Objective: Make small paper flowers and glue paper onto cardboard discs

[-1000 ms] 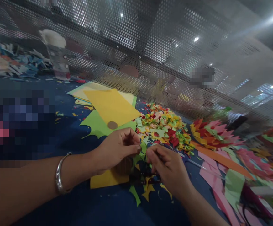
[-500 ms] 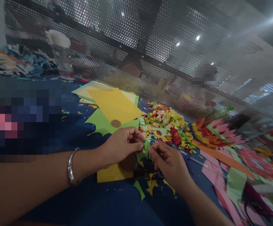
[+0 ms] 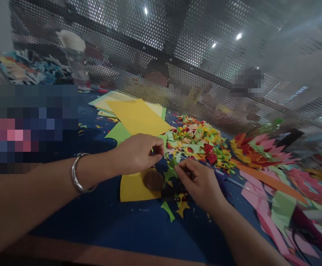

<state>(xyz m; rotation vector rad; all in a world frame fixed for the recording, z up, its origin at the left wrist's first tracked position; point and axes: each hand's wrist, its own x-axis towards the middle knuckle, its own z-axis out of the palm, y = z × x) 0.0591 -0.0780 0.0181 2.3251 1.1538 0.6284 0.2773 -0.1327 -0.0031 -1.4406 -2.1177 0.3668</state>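
My left hand (image 3: 141, 153), with a silver bangle at its wrist, hovers over the work area with its fingers curled in. Whatever lies between those fingertips is hidden. A small green paper scrap (image 3: 173, 163) is pinched between thumb and fingers of my right hand (image 3: 201, 183). Under my left hand is a yellow paper piece (image 3: 133, 190), with a dark brown round object (image 3: 153, 180) at its right part. Green and yellow cut-paper offcuts (image 3: 183, 207) lie beneath my right hand. Behind the left hand, a green sheet (image 3: 118, 133) with scalloped edges is partly covered.
Yellow paper (image 3: 138, 114) lies on paler sheets at the back. A heap of colourful paper scraps (image 3: 198, 138) sits behind my hands. Pink strips (image 3: 256, 201) and a long white-shafted tool (image 3: 240, 184) lie right. A plastic cup (image 3: 76, 61) stands by the perforated screen (image 3: 161, 48).
My left hand has moved away from the right one, up in the view, and now covers the brown disc on the yellow sheet. The right hand still pinches the green scrap.
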